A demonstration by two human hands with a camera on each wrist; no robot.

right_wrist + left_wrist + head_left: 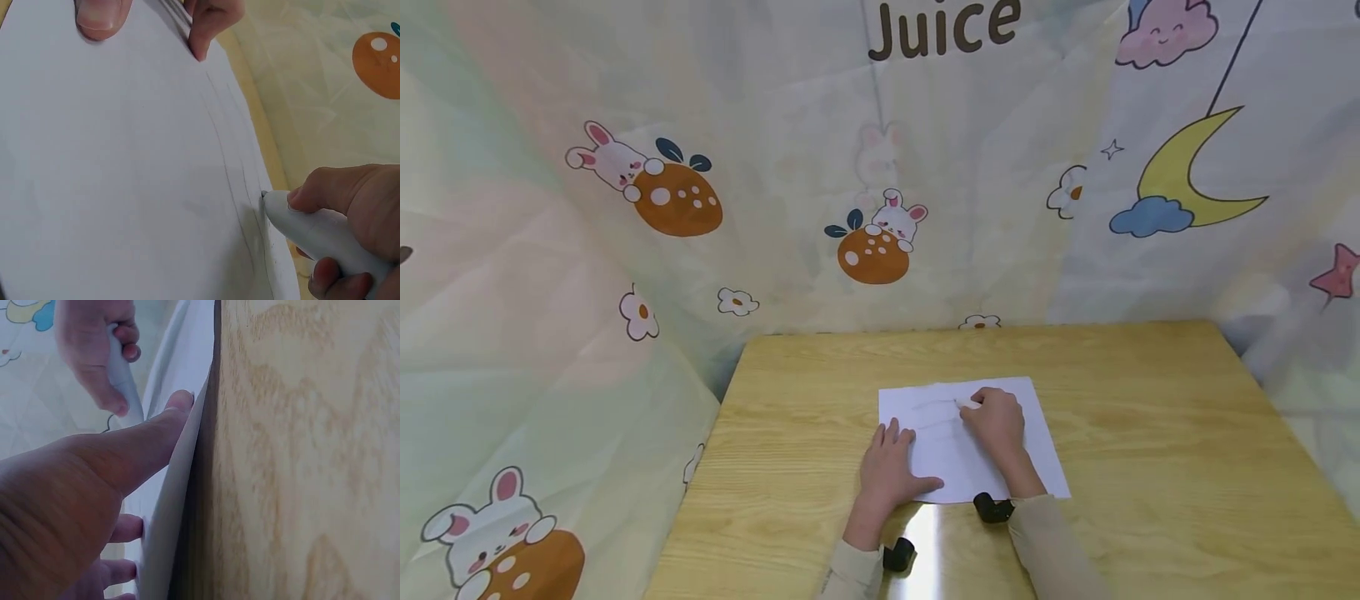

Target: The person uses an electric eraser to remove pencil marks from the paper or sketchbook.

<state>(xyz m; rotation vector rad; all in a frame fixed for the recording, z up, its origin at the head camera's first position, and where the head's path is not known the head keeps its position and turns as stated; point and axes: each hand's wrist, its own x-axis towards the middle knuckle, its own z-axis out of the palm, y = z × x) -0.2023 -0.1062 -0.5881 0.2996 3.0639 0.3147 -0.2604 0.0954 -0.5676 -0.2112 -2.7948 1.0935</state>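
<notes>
A white sheet of paper [962, 467] lies on the table with several thin, slightly curved lines across its far part; I cannot tell whether they are drawn or cut. My right hand [997, 425] grips a thick, smooth white pen-shaped tool [319, 231] with a small dark tip. That tip touches the paper near the far edge, at one of the lines. With fingers spread, my left hand [887, 462] rests on the paper's left side, thumb near the front edge. In the left wrist view the sheet's near edge stands slightly off the table.
The wooden table [790, 433] extends around the paper on all sides. A printed cloth [775, 208] with rabbits, flowers and a moon hangs behind it and at the sides. Black wrist cameras [992, 508] sit on both wrists, close to the table.
</notes>
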